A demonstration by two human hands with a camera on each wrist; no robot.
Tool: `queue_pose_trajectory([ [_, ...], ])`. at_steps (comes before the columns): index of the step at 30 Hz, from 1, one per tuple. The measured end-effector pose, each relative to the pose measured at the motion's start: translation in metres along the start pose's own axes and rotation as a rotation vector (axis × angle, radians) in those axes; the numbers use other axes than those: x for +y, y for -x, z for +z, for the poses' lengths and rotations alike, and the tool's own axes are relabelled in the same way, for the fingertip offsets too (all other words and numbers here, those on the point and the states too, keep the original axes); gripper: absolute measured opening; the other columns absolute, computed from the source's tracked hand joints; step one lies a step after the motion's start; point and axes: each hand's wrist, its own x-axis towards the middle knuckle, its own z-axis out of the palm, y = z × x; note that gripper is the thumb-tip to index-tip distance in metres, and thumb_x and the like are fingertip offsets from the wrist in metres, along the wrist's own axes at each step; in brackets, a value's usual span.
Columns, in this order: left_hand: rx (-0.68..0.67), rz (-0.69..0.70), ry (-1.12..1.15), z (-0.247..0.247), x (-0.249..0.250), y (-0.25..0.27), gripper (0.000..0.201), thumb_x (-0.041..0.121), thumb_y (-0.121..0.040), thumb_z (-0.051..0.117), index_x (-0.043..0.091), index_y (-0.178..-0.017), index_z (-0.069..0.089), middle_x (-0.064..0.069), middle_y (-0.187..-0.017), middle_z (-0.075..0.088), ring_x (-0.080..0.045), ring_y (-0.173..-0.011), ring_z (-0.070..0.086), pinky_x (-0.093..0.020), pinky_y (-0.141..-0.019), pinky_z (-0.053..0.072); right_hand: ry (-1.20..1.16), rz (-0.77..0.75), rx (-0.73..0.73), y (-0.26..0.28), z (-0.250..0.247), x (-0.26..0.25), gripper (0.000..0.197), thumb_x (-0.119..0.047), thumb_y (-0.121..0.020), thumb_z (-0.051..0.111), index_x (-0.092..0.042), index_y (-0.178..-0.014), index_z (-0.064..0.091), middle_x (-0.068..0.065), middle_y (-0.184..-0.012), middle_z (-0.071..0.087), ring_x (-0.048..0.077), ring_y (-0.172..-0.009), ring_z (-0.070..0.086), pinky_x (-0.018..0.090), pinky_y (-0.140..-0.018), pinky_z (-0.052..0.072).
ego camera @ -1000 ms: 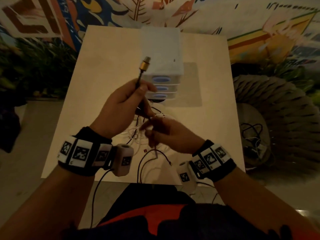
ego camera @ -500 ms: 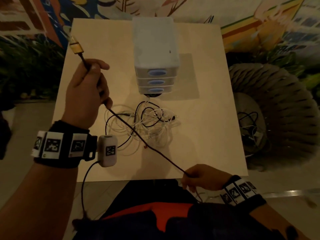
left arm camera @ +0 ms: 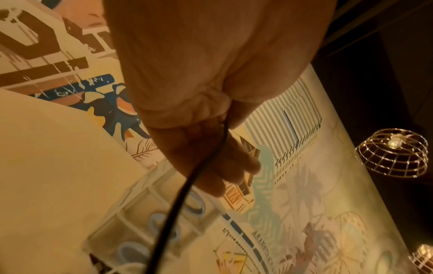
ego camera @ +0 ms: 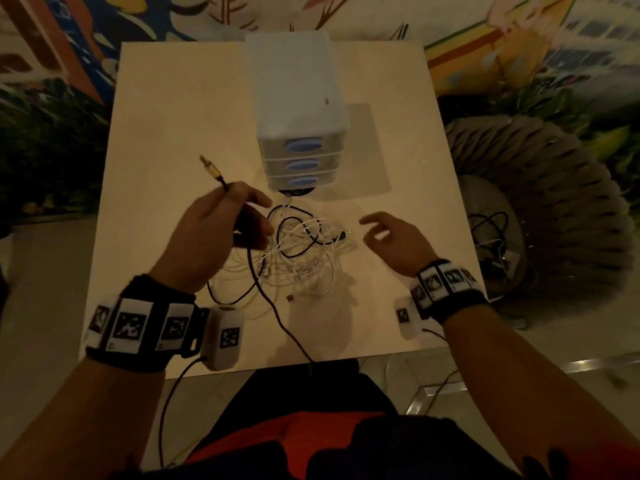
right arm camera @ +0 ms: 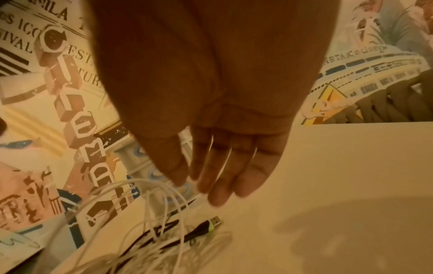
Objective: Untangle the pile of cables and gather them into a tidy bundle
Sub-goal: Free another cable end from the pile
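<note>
A tangle of white and black cables [ego camera: 304,251] [right arm camera: 159,231] lies mid-table in front of a small drawer unit. My left hand [ego camera: 221,223] [left arm camera: 211,148] grips a thin black audio cable [ego camera: 273,306] [left arm camera: 178,202] just below its gold jack plug [ego camera: 213,169], which sticks up to the far left. That cable trails from my fist down over the table's near edge. My right hand [ego camera: 388,233] [right arm camera: 211,166] hovers to the right of the pile with fingers relaxed and holds nothing. A black USB plug [right arm camera: 211,222] [ego camera: 341,234] pokes out of the pile's right side.
A translucent three-drawer unit [ego camera: 298,133] with blue handles stands at the table's [ego camera: 166,133] far middle. A woven chair [ego camera: 554,209] with more cables on its seat sits to the right. A small red piece [ego camera: 290,298] lies near the pile.
My right hand let go of the black cable's lower end and rose from the table's near edge to beside the pile. My left hand came back from the far left toward the pile.
</note>
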Motion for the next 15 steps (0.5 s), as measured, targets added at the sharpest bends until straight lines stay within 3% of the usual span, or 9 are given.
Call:
queue_pose_trajectory([
  [3,-0.041,-0.001,-0.047,0.001,-0.006,0.008,0.034,0.025,-0.111,0.034,0.01,-0.117,0.064,-0.016,-0.078,0.072,-0.038,-0.077,0.071,-0.043,-0.073,0.064,0.181,-0.045,-0.095,-0.044,0.017,-0.005,0.043,-0.029,-0.093,0.069,-0.029,-0.134,0.058,0.01,-0.12,0.058,0.028,-0.099,0.063,0.04,-0.097,0.049],
  [7,-0.016,-0.009,-0.024,-0.01,-0.011,0.012,0.03,0.021,-0.11,0.036,0.012,-0.122,0.062,-0.018,-0.08,0.072,-0.036,-0.074,0.072,-0.04,-0.069,0.064,0.433,-0.06,-0.229,-0.063,0.036,-0.005,0.037,-0.035,-0.094,0.067,-0.019,-0.127,0.065,0.02,-0.121,0.053,0.038,-0.111,0.056,0.042,-0.099,0.046],
  [11,0.016,-0.013,-0.033,-0.026,-0.017,0.011,0.03,0.021,-0.11,0.036,0.01,-0.116,0.063,-0.017,-0.082,0.069,-0.038,-0.071,0.068,-0.039,-0.066,0.063,0.392,-0.028,-0.222,-0.058,0.028,-0.003,0.028,-0.037,-0.091,0.071,-0.019,-0.112,0.071,0.016,-0.112,0.061,0.036,-0.106,0.059,0.039,-0.093,0.048],
  [15,0.039,0.005,-0.021,-0.034,-0.022,0.007,0.031,0.02,-0.11,0.036,0.006,-0.113,0.063,-0.013,-0.075,0.064,-0.036,-0.067,0.065,-0.038,-0.062,0.062,0.168,-0.069,-0.086,-0.048,-0.004,-0.016,0.011,-0.028,-0.088,0.074,-0.024,-0.099,0.073,-0.001,-0.099,0.074,0.018,-0.091,0.066,0.028,-0.083,0.049],
])
